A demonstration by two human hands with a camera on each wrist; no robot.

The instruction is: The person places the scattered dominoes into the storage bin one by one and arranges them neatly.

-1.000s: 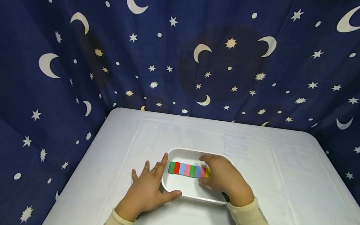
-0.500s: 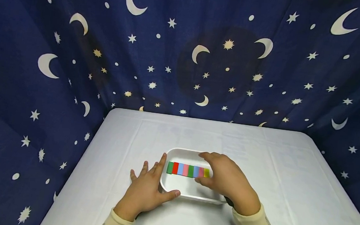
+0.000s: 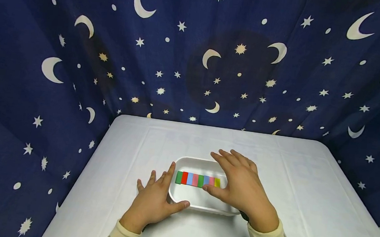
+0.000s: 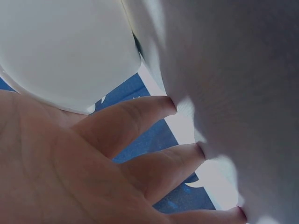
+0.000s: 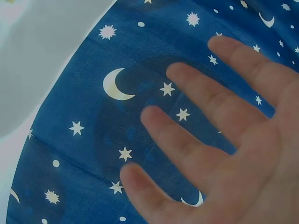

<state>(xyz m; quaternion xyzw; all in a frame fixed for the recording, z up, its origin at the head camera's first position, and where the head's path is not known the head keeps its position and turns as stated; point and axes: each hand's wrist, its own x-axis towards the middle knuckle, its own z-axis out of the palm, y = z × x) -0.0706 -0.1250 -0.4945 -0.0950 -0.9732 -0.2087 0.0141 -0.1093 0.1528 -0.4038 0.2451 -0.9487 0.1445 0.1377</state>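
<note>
A white tray [image 3: 203, 201] with rounded corners sits near the front middle of the table. In it a row of several flat coloured blocks [image 3: 195, 180] runs side by side, green at the left end and yellow at the right. My left hand [image 3: 154, 207] rests at the tray's left end, fingers spread on the tablecloth and thumb along the near left corner. The left wrist view shows its fingertips down on the cloth beside the tray wall [image 4: 65, 46]. Over the tray's right end hovers my right hand [image 3: 243, 185]; its fingers are spread and hold nothing, and it hides that end.
White cloth covers the table [image 3: 293, 180]. Behind and to both sides hangs a dark blue curtain [image 3: 168, 56] printed with moons and stars.
My right hand has drawn up off the right end of the block row and its fingers have spread, baring the yellow block. The left hand stays in place.
</note>
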